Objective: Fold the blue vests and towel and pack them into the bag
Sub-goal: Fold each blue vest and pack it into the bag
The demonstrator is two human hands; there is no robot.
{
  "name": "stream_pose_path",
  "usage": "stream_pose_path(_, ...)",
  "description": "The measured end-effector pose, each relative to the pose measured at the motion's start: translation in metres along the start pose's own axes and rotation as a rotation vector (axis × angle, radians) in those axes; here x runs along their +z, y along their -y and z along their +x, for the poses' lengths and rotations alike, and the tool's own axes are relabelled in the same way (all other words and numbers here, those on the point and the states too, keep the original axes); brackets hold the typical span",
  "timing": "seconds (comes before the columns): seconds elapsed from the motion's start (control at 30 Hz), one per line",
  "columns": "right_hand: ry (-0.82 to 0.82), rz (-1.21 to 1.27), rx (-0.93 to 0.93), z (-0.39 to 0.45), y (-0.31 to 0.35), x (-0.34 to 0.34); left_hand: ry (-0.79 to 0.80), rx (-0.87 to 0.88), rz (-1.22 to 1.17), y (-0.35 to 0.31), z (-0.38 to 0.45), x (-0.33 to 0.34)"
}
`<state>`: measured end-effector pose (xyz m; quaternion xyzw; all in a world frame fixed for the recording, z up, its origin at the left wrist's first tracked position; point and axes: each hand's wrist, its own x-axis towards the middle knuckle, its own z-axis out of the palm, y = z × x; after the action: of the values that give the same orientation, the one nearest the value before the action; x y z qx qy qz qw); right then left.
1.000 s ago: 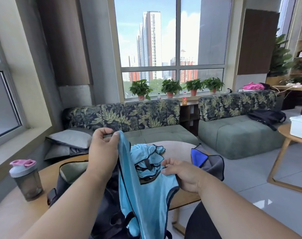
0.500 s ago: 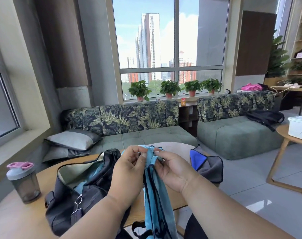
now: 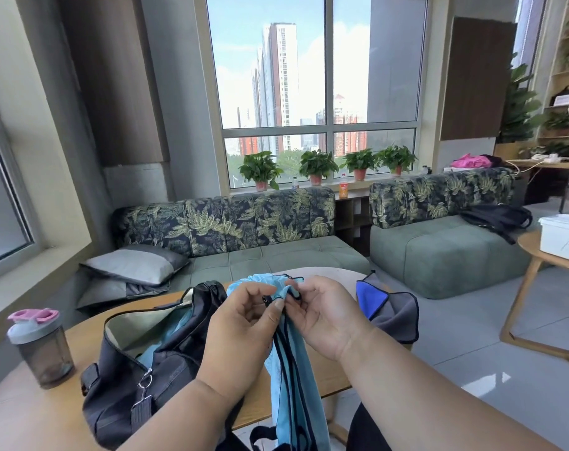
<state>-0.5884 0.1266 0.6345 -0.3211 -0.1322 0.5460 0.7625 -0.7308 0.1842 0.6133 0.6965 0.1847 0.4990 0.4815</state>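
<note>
Left of our fingers the dark bag [image 3: 140,362] gapes open on the wooden table [image 3: 48,415], a pink-lidded shaker bottle [image 3: 40,348] beyond it; right of them lies a blue-and-grey towel [image 3: 390,312]. Our left hand [image 3: 244,333] and right hand [image 3: 325,317] pinch the top edge of a light-blue vest [image 3: 296,395] with dark trim, hanging below our fingertips past the table edge.
</note>
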Motion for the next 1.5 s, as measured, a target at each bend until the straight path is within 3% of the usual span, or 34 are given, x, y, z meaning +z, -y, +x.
stream_pose_path(0.43, 0.029, -0.011, 0.008, 0.006, -0.002, -0.001, -0.036, -0.045, -0.012, 0.013, 0.008, -0.004)
stream_pose_path(0.63, 0.031, -0.32, -0.027, 0.006, -0.003, -0.009, -0.034, -0.15, -0.17, 0.009, 0.015, -0.015)
stream_pose_path(0.77, 0.08, -0.678, -0.105, 0.007, -0.006, -0.013, 0.075, -0.208, -0.377, 0.0, 0.022, -0.022)
stream_pose_path(0.83, 0.123, -0.738, -0.118, 0.007, -0.005, -0.015, 0.121, -0.227, -0.468, -0.007, 0.023, -0.025)
stream_pose_path(1.0, 0.381, -0.567, -0.059, 0.005, -0.005, -0.016, 0.221, -0.282, -0.599, -0.02, 0.02, -0.027)
stream_pose_path(1.17, 0.482, -0.268, -0.018, 0.001, -0.005, -0.012, 0.241, -0.303, -0.592, -0.015, 0.02, -0.027)
stream_pose_path(1.3, 0.448, -0.257, -0.045, 0.002, -0.001, -0.012, 0.223, -0.31, -0.565, -0.013, 0.022, -0.027)
stream_pose_path(1.5, 0.241, -0.402, -0.192, 0.004, -0.001, -0.006, 0.137, -0.331, -0.432, 0.0, 0.017, -0.023)
